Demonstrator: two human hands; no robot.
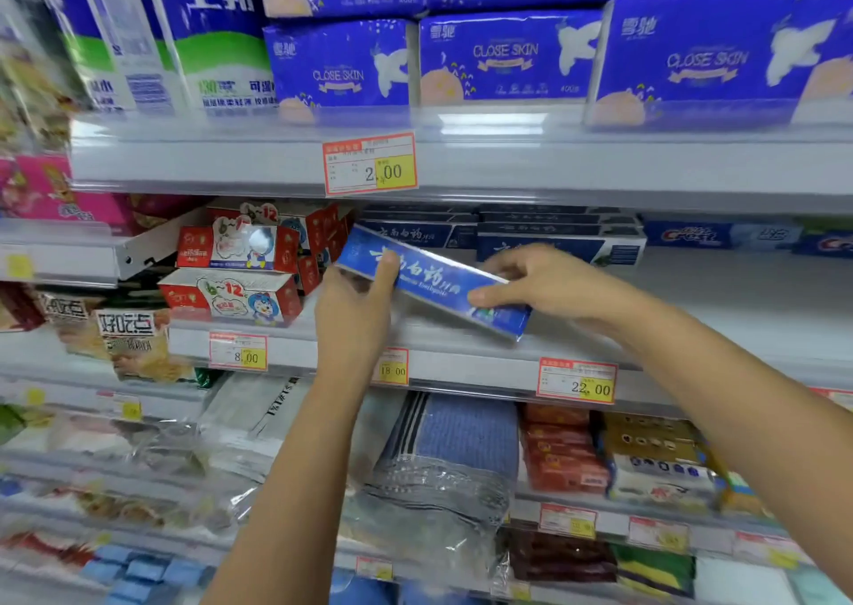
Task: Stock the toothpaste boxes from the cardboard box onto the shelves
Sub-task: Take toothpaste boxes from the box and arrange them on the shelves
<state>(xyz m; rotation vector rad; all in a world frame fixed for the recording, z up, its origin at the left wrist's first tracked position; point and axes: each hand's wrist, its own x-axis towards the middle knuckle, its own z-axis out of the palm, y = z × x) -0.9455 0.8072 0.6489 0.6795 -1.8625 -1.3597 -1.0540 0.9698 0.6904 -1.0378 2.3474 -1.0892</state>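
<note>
**Blue box held over the middle shelf, not yet placed**

Both hands grip one toothpaste box [429, 276]. The left hand [355, 309] pinches its left end with the thumb laid across the top face. The right hand [549, 281] curls over its right end, thumb along the near edge. The box sits tilted, left end higher and farther in, right end lower and out by the lip of the shelf [738, 299]. Whether it touches the shelf I cannot tell.

Just behind it, a stack [558, 246] of like boxes lies flat at the far side. Red boxes [235, 297] crowd in on the left, close to the left hand. Bare shelf runs off to the right. The cardboard box is out of view.

To place it well, the box probably wants levelling first, with its long side squared to the shelf front and the printed face outward. It can then slide back until it meets the stack. The left end needs care, since a swing that way could knock the red boxes. Lowering both ends together should stop the near corner catching the lip.
</note>
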